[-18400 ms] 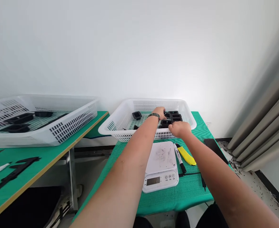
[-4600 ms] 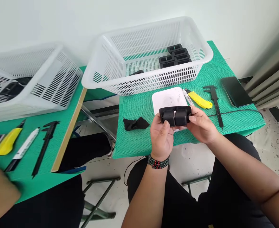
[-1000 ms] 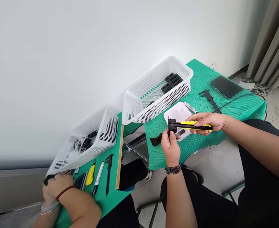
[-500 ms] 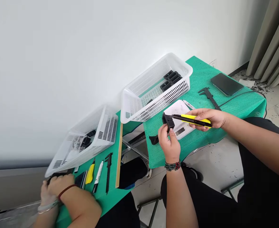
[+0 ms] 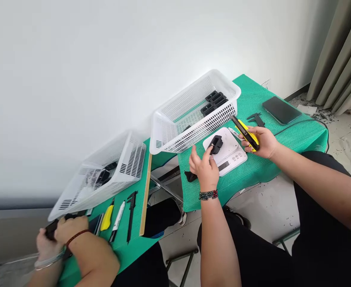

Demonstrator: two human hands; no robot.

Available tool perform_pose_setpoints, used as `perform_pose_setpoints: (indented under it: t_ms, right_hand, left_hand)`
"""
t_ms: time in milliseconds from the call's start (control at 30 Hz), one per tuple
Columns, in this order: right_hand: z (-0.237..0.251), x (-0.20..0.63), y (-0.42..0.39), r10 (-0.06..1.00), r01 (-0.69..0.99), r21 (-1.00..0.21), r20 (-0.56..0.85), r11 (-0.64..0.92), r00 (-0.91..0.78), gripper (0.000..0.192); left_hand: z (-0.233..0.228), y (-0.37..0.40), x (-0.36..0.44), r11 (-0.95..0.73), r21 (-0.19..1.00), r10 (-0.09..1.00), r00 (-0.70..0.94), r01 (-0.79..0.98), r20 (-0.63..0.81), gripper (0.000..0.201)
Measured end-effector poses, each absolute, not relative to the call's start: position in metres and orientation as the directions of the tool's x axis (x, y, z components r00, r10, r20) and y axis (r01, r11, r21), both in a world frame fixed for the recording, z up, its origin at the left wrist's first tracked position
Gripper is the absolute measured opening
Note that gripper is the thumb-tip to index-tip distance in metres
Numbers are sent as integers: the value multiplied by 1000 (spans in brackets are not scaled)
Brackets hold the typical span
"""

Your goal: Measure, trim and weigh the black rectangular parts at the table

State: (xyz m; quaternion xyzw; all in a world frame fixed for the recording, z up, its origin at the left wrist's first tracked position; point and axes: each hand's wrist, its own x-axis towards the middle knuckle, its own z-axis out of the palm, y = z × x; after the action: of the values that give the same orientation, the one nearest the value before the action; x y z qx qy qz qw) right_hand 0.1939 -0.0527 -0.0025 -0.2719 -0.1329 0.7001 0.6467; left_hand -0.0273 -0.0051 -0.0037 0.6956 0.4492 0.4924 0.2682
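Note:
My left hand (image 5: 207,170) holds a black plastic part (image 5: 215,144) by its lower end, over the white digital scale (image 5: 237,149). A rectangular opening shows in the part, and two of the hand's fingers stand away from it. Whether the part touches the scale, I cannot tell. In my right hand (image 5: 263,142) is a yellow and black utility knife (image 5: 245,133), pointing up and left towards the basket. Beside my left hand, another black piece (image 5: 190,176) lies on the green cloth. A white marker (image 5: 234,133) rests between the scale and the knife.
Black parts (image 5: 214,103) sit in a white basket (image 5: 193,135) behind the scale. A caliper (image 5: 256,118) and a phone (image 5: 281,110) lie to the right. On the left table, a co-worker's hands (image 5: 70,231) work near another basket (image 5: 133,159), a yellow knife (image 5: 107,217) and a caliper (image 5: 131,213).
The knife has come away from the black part, swinging upright as my right hand drew back. My left hand has turned the part over the scale and spread some fingers.

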Motion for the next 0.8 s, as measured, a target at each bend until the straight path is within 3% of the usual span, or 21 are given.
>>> perform_pose_setpoints:
  t_ms: [167, 433, 600, 800]
  right_hand:
    - [-3, 201, -53, 975, -817, -572, -215, -77, 59, 33]
    - [-19, 210, -43, 875, -732, -682, -360, -10, 324, 33]
    - [-38, 213, -34, 850, -745, -667, -395, -6, 347, 24]
    - [-51, 219, -28, 881, -738, -675, -341, 15, 330, 18]
  left_hand:
    - [-10, 1, -39, -468, 811, 871, 27, 351, 491, 9]
    - [-23, 22, -76, -364, 723, 900, 23, 587, 434, 12]
    - [-31, 30, -80, -296, 615, 918, 39, 731, 395, 15]
    - [-43, 33, -78, -166, 475, 934, -16, 864, 357, 30]
